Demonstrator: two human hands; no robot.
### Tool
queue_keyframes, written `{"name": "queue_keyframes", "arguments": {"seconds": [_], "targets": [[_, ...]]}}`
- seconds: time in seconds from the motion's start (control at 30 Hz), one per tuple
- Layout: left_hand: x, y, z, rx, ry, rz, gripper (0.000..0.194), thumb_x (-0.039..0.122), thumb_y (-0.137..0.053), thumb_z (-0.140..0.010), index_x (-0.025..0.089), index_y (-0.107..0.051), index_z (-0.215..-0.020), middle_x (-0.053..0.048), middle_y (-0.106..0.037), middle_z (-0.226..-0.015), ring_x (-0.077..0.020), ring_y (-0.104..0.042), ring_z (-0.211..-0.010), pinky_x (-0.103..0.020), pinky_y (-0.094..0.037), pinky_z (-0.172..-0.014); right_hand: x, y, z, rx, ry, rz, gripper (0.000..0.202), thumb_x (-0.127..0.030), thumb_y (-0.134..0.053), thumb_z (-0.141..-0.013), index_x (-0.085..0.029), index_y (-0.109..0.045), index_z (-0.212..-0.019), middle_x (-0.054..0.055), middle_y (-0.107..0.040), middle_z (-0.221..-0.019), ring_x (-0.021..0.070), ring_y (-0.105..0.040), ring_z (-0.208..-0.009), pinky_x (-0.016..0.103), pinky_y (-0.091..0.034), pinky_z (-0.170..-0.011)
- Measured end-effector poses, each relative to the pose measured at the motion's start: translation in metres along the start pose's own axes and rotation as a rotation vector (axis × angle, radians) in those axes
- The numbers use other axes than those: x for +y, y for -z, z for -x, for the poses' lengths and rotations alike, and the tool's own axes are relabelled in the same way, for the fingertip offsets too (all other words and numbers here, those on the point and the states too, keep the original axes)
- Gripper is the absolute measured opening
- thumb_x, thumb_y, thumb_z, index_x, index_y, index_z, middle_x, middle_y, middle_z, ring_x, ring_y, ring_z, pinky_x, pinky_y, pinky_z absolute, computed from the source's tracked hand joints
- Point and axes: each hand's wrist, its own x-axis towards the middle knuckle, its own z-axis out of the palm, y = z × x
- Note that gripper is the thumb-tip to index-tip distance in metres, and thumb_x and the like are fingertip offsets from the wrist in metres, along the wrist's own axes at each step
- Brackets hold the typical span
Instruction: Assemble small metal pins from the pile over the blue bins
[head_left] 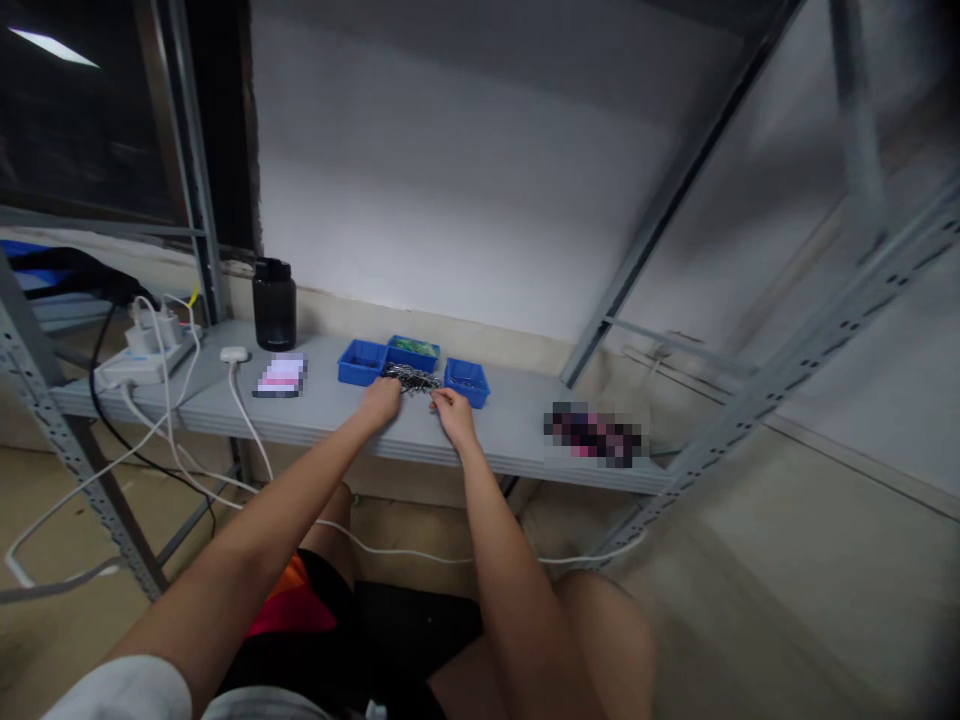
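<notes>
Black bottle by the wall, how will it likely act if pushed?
The bottle stands upright, taller than wide, so a high push might tip it. Its rounded body could roll once down. Its smooth sides look stiff.

From the middle of the view, a black bottle (275, 312) is standing between nine and ten o'clock on the grey shelf (330, 412), near the wall (442, 180). A pixelated phone (280, 376) is lying at nine, just in front of it. Farther out at nine, a white power strip (146, 362) is holding plugs (155, 331), and white cables (249, 425) are trailing over the edge. A dark window (82, 120) is showing at ten. At four, a pixelated dark-and-pink item (592, 435) is resting near the shelf's end.
</notes>
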Motion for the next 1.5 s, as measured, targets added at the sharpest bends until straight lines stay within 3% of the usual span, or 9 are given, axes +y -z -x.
{"name": "queue_keyframes", "arguments": {"seconds": [0.33,0.47,0.63,0.87,1.07,1.27,1.5], "targets": [[-0.001,-0.001,-0.002,0.047,-0.005,0.085,0.028,0.003,-0.039,-0.085,0.01,-0.061,-0.1,-0.02,-0.065,-0.101,-0.0277,-0.061,-0.098,-0.036,-0.045,-0.086,0.001,0.0,0.0,-0.002,0.008,0.017,0.026,-0.038,-0.052,-0.075,-0.017,-0.066,-0.082,0.003,-0.067,-0.068,0.0178,-0.062,-0.069,0.027,-0.043,-0.068],[-0.005,-0.004,0.006,0.069,-0.101,0.177,0.029,0.003,-0.041,-0.083,0.013,-0.056,-0.106,-0.016,-0.064,-0.103,-0.0248,-0.06,-0.097,-0.033,-0.044,-0.084,0.003,0.0,-0.002,0.001,0.011,0.034,0.025,-0.036,-0.052,-0.076,-0.017,-0.066,-0.084,0.003,-0.069,-0.072,0.018,-0.063,-0.072,0.028,-0.044,-0.071],[-0.007,-0.008,0.012,0.048,-0.245,0.305,0.021,0.005,-0.043,-0.082,0.014,-0.054,-0.097,-0.009,-0.063,-0.09,-0.0202,-0.058,-0.083,-0.028,-0.044,-0.076,0.002,0.0,-0.002,-0.023,0.045,0.08,0.022,-0.033,-0.056,-0.075,-0.018,-0.067,-0.087,0.005,-0.07,-0.085,0.0191,-0.062,-0.082,0.031,-0.044,-0.08],[-0.005,-0.01,0.009,0.044,-0.32,0.414,0.018,0.006,-0.043,-0.077,0.015,-0.054,-0.088,-0.005,-0.06,-0.082,-0.0172,-0.052,-0.074,-0.026,-0.042,-0.071,-0.002,0.001,0.0,-0.115,0.089,0.106,0.015,-0.028,-0.059,-0.073,-0.019,-0.069,-0.081,0.004,-0.071,-0.083,0.0187,-0.062,-0.08,0.03,-0.045,-0.078],[-0.006,-0.01,0.01,0.056,-0.328,0.447,0.017,0.007,-0.042,-0.078,0.015,-0.054,-0.087,-0.005,-0.061,-0.081,-0.017,-0.053,-0.074,-0.027,-0.042,-0.071,-0.002,0.0,0.0,-0.141,0.093,0.088,0.015,-0.031,-0.061,-0.071,-0.019,-0.068,-0.078,0.003,-0.071,-0.076,0.0181,-0.062,-0.074,0.029,-0.046,-0.073],[-0.007,-0.011,0.01,0.061,-0.299,0.465,0.019,0.02,-0.049,-0.083,0.013,-0.058,-0.098,-0.006,-0.064,-0.078,-0.0188,-0.056,-0.07,-0.028,-0.043,-0.069,0.003,-0.001,-0.001,-0.099,0.074,0.062,0.022,-0.035,-0.054,-0.077,-0.018,-0.066,-0.082,0.003,-0.069,-0.072,0.0181,-0.062,-0.072,0.029,-0.045,-0.071],[-0.009,-0.01,0.009,0.108,-0.261,0.515,0.019,0.025,-0.048,-0.084,0.014,-0.064,-0.083,-0.007,-0.066,-0.078,-0.0188,-0.057,-0.073,-0.028,-0.043,-0.072,0.007,0.0,-0.003,-0.092,0.065,0.068,0.03,-0.04,-0.049,-0.08,-0.017,-0.065,-0.088,0.005,-0.068,-0.073,0.0185,-0.062,-0.07,0.028,-0.045,-0.068]]}}
